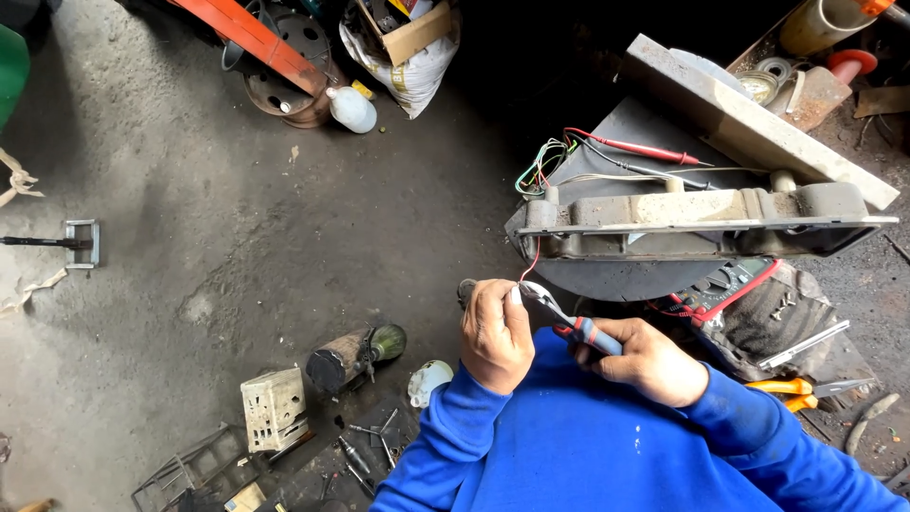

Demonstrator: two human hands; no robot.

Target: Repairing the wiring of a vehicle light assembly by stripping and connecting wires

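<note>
My left hand (496,334) pinches the end of a thin red wire (533,261) that hangs from a dirty grey appliance housing (701,223). In my right hand (652,358) is a pair of pliers (569,318) with red and blue handles. Its metal jaws meet the wire right at my left thumb. Both arms wear blue sleeves. Red and black probe leads (635,147) and a bundle of coloured wires (540,166) lie on top of the housing.
A multimeter (725,284) with red leads rests on a cloth at the right, near orange-handled pliers (801,389). On the concrete floor at the lower left lie a small motor (351,356), a white block (273,408) and several screwdrivers (365,455). Clutter lines the back.
</note>
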